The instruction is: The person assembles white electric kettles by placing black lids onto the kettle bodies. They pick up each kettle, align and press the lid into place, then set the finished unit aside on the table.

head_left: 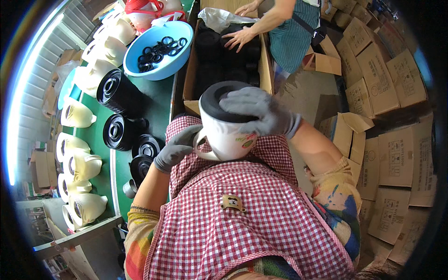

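Note:
A white jug with a small printed picture on its side is held above my lap, its handle toward the left. A round black lid covers its top end. My left hand, in a grey glove, is closed at the jug's handle, with its fingertips partly hidden. Over the lid lies my right hand, also gloved in grey. Its fingers reach across the black top, while its lower edge rests against the jug's wall.
A green worktable on the left carries stacked black lids, cream jug bodies and a blue basin of black rings. Ahead, a co-worker's hand reaches into a carton of black parts. Cardboard boxes line the right.

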The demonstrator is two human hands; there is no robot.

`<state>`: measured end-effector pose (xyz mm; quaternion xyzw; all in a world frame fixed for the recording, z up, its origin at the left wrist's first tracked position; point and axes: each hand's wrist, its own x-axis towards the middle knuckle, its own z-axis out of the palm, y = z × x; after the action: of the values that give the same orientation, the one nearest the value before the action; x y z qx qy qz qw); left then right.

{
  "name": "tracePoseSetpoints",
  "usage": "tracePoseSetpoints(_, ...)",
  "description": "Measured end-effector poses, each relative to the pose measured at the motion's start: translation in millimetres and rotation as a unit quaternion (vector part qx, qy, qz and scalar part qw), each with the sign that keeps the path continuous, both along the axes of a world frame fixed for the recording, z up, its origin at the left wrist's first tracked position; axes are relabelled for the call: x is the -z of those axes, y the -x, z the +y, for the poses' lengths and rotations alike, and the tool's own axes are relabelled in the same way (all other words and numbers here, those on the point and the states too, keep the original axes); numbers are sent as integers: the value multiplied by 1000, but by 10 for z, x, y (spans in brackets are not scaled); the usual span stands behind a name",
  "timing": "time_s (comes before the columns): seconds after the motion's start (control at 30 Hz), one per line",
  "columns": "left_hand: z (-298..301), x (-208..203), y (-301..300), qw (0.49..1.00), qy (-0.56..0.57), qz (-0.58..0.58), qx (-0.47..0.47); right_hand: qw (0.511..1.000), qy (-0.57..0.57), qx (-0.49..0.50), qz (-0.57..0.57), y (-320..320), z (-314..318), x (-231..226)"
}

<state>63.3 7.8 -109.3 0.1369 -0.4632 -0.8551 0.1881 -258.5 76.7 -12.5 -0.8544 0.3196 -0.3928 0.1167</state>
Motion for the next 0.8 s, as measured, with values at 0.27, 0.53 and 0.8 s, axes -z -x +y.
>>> tracePoseSetpoints(0.27, 629, 60, -144, 953, 107, -227, -171, 983, -84, -21, 160, -282, -304, 65)
tracePoseSetpoints(0.53, 199, -34, 56, 847, 424, -309, 83, 963, -217, 65, 148, -27, -18, 854)
tracePoseSetpoints(0.8, -1302, -82, 1140, 911, 304, -250, 124, 977, -55, -70, 194, 272, -846, 688)
